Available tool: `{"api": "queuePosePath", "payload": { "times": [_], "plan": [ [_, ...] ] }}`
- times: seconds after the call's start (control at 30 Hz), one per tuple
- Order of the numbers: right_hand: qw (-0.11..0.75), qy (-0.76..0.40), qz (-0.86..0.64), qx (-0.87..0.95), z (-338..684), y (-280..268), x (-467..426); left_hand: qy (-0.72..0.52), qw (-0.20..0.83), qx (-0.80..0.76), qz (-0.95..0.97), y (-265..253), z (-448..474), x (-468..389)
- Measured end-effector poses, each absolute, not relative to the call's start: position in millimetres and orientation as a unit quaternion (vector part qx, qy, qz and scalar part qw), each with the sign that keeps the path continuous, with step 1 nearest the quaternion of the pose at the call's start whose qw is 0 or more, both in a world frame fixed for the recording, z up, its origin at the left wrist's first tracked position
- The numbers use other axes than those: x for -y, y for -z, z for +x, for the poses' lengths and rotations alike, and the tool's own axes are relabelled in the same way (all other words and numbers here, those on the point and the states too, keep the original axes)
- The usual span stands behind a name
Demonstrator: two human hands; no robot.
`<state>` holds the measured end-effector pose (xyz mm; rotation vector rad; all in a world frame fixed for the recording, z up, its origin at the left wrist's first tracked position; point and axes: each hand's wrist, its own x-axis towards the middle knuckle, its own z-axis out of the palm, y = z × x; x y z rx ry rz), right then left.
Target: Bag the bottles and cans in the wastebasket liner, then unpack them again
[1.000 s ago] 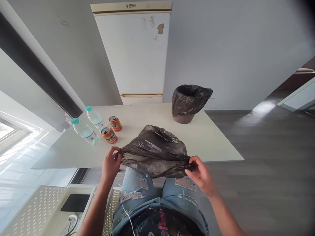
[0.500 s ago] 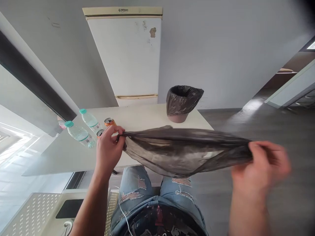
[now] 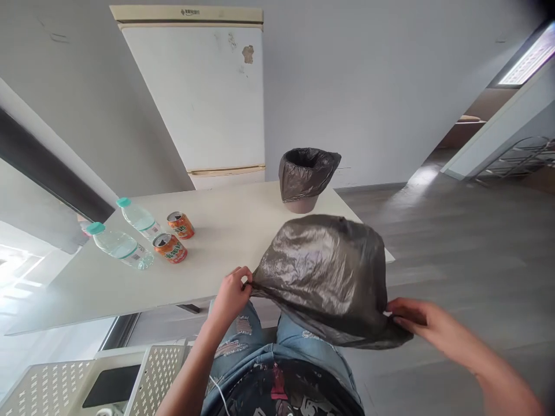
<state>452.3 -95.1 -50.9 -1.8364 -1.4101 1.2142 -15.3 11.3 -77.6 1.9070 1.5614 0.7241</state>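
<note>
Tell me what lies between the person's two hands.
A dark plastic bag, gripped by the left hand and the right hand; the head view shows it.

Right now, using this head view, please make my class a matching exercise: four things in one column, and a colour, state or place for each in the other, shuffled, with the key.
Things
1. Loose plastic bag
2. Bin
3. Two cans
4. Two bottles

Descriptions
A. Mostly orange
B. Held between the left hand and the right hand
C. Clear, with blue-green caps
D. Wrapped around the top by a dark liner

Pairs: 1-B, 2-D, 3-A, 4-C
</note>
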Motion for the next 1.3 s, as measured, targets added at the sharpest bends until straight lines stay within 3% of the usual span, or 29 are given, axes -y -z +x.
{"api": "queuePosePath", "payload": {
  "times": [0.2,0.4,0.47,0.6,0.67,0.83,0.93,1.07,1.2,1.3],
  "plan": [
    [0.248,-0.342,-0.666,0.615,429,11,87,-0.290,0.283,-0.599,0.691,59,-46,-43],
    [0.160,-0.489,-0.464,0.721,360,-17,85,-0.320,0.230,-0.640,0.660,61,-76,-76],
    [0.219,-0.457,-0.494,0.707,350,-11,69,-0.320,0.208,-0.646,0.661,69,-85,-77],
    [0.362,-0.251,-0.618,0.651,331,27,16,-0.326,0.192,-0.647,0.662,80,-95,-75],
    [0.359,-0.210,-0.622,0.664,319,50,-12,-0.328,0.191,-0.650,0.659,83,-99,-75],
    [0.334,-0.286,-0.613,0.657,294,83,-54,-0.350,0.188,-0.658,0.639,88,-112,-77],
    [0.426,-0.327,-0.586,0.607,301,78,-66,-0.402,0.215,-0.656,0.602,93,-120,-77],
    [0.556,-0.350,-0.582,0.479,341,55,-89,-0.485,0.348,-0.617,0.513,100,-123,-73],
    [0.566,-0.328,-0.642,0.400,406,25,-105,-0.484,0.403,-0.595,0.500,104,-113,-65],
    [0.580,-0.206,-0.688,0.384,455,-5,-94,-0.473,0.407,-0.599,0.502,110,-106,-62]
  ]
}}
